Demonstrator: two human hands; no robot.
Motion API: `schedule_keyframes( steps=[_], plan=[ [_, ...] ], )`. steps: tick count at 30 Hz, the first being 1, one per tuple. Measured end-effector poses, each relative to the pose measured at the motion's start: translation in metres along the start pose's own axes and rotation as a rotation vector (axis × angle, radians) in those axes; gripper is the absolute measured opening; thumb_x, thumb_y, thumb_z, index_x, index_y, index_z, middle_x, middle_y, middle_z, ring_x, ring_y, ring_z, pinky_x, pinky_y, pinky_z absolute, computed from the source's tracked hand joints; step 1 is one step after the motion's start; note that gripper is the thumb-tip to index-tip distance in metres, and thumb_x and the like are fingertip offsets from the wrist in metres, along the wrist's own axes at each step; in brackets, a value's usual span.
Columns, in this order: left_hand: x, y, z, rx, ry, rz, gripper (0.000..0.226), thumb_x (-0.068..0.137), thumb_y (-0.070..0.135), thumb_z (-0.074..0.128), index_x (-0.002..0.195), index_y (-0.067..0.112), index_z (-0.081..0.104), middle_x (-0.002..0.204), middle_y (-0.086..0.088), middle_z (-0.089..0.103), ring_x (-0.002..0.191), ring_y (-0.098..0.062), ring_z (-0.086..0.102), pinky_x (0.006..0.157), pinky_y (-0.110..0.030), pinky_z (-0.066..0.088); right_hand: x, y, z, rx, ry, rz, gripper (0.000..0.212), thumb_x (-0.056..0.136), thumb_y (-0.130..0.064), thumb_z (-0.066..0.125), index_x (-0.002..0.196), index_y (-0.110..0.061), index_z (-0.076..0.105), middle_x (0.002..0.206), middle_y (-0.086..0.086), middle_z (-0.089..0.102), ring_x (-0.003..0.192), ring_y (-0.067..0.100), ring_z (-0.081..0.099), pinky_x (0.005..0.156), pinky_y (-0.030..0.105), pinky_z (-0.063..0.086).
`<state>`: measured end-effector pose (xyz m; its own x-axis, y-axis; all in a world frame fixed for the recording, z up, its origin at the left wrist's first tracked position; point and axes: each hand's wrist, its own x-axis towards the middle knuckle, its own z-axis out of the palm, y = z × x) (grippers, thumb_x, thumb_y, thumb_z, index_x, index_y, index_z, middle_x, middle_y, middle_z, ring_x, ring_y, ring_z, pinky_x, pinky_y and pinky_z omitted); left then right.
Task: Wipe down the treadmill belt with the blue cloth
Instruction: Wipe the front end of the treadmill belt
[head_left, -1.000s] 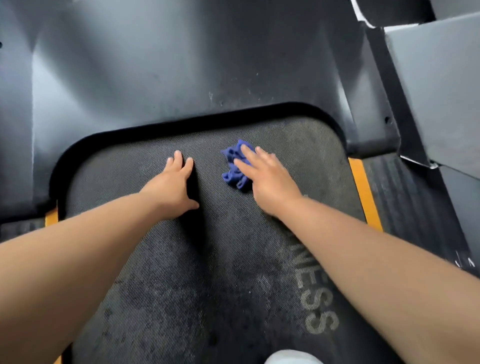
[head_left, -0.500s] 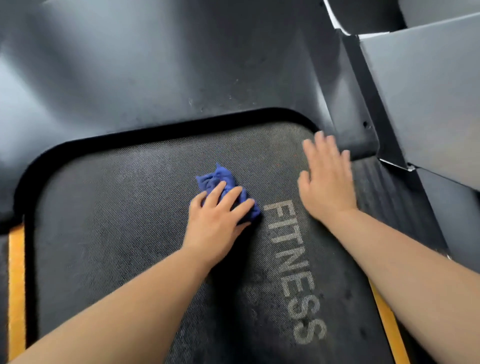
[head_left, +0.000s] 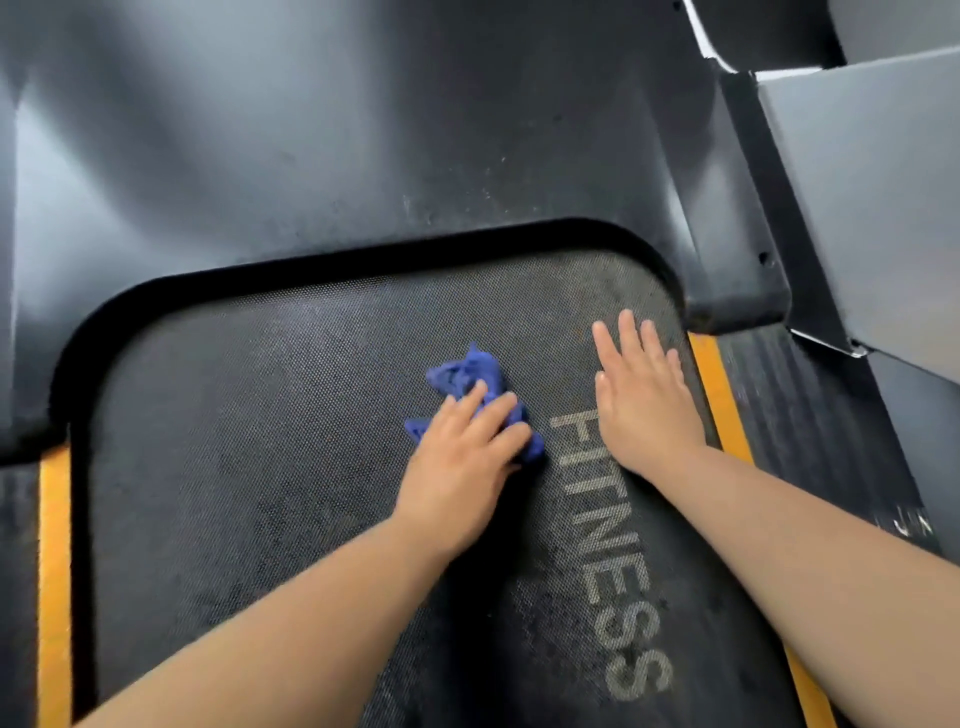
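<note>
The dark textured treadmill belt (head_left: 249, 467) fills the lower half of the view, with the grey word FITNESS printed along its right side. A crumpled blue cloth (head_left: 465, 376) lies on the belt near the middle. My left hand (head_left: 462, 457) lies on top of the cloth with its fingers fairly straight, pressing it against the belt. My right hand (head_left: 641, 400) rests flat on the belt to the right of the cloth, fingers straight, just above the printed letters.
The dark motor cover (head_left: 363, 156) rises beyond the belt's front edge. Orange stripes (head_left: 54, 571) run along both side rails. A grey upright frame (head_left: 872, 197) stands at the upper right, beside the ribbed right footrail (head_left: 810, 415).
A second ago my right hand was on the cloth and my left lay flat beside it. Now my left hand presses the cloth and my right rests flat further right.
</note>
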<state>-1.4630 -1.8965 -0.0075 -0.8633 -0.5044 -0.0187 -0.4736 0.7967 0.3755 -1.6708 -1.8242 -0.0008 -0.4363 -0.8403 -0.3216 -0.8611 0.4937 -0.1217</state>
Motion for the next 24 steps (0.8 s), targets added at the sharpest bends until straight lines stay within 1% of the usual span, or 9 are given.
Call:
schedule_keyframes(
  steps=[4, 8, 9, 13, 15, 17, 19, 22, 24],
  plan=[
    [0.030, -0.038, -0.009, 0.070, 0.022, 0.142, 0.023, 0.082, 0.025, 0.051, 0.103, 0.023, 0.060, 0.122, -0.005, 0.059, 0.114, -0.031, 0.054, 0.096, -0.051, 0.046, -0.003, -0.007, 0.006, 0.001, 0.082, 0.038, 0.055, 0.098, -0.024, 0.031, 0.152, -0.022, 0.015, 0.160, 0.005, 0.008, 0.147, 0.027, 0.004, 0.116, 0.048, 0.007],
    [0.093, -0.072, -0.034, 0.099, 0.145, -0.329, 0.022, 0.088, 0.021, 0.058, 0.109, 0.016, 0.060, 0.127, -0.011, 0.050, 0.119, -0.034, 0.042, 0.098, -0.052, 0.035, 0.000, -0.006, 0.004, 0.008, 0.049, 0.036, 0.054, 0.100, -0.026, 0.028, 0.152, -0.024, 0.012, 0.160, 0.004, 0.005, 0.147, 0.027, 0.002, 0.117, 0.046, 0.005],
    [0.092, -0.065, -0.032, 0.088, 0.166, -0.365, 0.021, 0.088, 0.020, 0.060, 0.108, 0.014, 0.060, 0.127, -0.013, 0.051, 0.119, -0.036, 0.042, 0.099, -0.051, 0.035, 0.000, -0.004, 0.002, 0.005, 0.023, 0.015, 0.054, 0.101, -0.026, 0.027, 0.152, -0.024, 0.011, 0.160, 0.004, 0.003, 0.147, 0.026, 0.001, 0.117, 0.046, 0.005],
    [0.024, 0.001, 0.001, 0.002, 0.105, 0.051, 0.022, 0.082, 0.020, 0.052, 0.099, 0.018, 0.066, 0.118, -0.010, 0.060, 0.113, -0.036, 0.054, 0.098, -0.055, 0.043, 0.002, 0.003, -0.009, -0.016, -0.032, -0.030, 0.055, 0.101, -0.027, 0.028, 0.152, -0.024, 0.009, 0.160, 0.004, 0.001, 0.147, 0.025, 0.001, 0.117, 0.044, 0.006],
    [0.009, 0.004, 0.005, -0.045, -0.005, 0.216, 0.037, 0.080, 0.024, 0.044, 0.107, 0.021, 0.069, 0.125, -0.009, 0.061, 0.116, -0.036, 0.056, 0.100, -0.055, 0.041, 0.002, 0.004, -0.014, -0.023, -0.041, -0.031, 0.055, 0.100, -0.028, 0.031, 0.152, -0.025, 0.012, 0.160, 0.003, 0.002, 0.147, 0.024, 0.003, 0.117, 0.044, 0.007],
    [0.031, -0.011, -0.004, -0.036, 0.006, 0.318, 0.031, 0.083, 0.023, 0.045, 0.105, 0.023, 0.066, 0.123, -0.008, 0.061, 0.114, -0.032, 0.057, 0.101, -0.052, 0.043, 0.001, 0.003, -0.018, -0.006, -0.030, -0.027, 0.055, 0.099, -0.027, 0.033, 0.151, -0.027, 0.015, 0.160, 0.001, 0.005, 0.147, 0.023, 0.004, 0.117, 0.043, 0.007],
    [0.068, -0.033, -0.013, -0.069, 0.108, 0.121, 0.012, 0.086, 0.025, 0.053, 0.096, 0.024, 0.060, 0.114, -0.003, 0.059, 0.108, -0.025, 0.054, 0.100, -0.049, 0.042, -0.003, 0.003, -0.022, 0.015, 0.019, -0.005, 0.055, 0.097, -0.026, 0.036, 0.150, -0.027, 0.022, 0.160, 0.000, 0.010, 0.147, 0.022, 0.006, 0.118, 0.041, 0.006],
    [0.098, -0.045, -0.019, 0.044, 0.135, -0.267, 0.035, 0.091, 0.018, 0.055, 0.124, 0.026, 0.060, 0.145, -0.017, 0.037, 0.134, -0.037, 0.031, 0.112, -0.049, 0.026, -0.014, 0.016, -0.027, 0.032, 0.130, 0.037, 0.057, 0.090, -0.020, 0.046, 0.145, -0.022, 0.033, 0.158, 0.001, 0.017, 0.146, 0.021, 0.010, 0.118, 0.040, 0.008],
    [0.084, -0.027, -0.022, 0.001, 0.147, -0.268, 0.033, 0.087, 0.020, 0.059, 0.119, 0.024, 0.064, 0.138, -0.021, 0.043, 0.127, -0.042, 0.037, 0.106, -0.052, 0.033, -0.021, 0.031, -0.034, 0.003, 0.194, 0.052, 0.061, 0.084, -0.017, 0.051, 0.144, -0.020, 0.037, 0.157, 0.002, 0.021, 0.146, 0.021, 0.013, 0.117, 0.040, 0.010]
  ],
)
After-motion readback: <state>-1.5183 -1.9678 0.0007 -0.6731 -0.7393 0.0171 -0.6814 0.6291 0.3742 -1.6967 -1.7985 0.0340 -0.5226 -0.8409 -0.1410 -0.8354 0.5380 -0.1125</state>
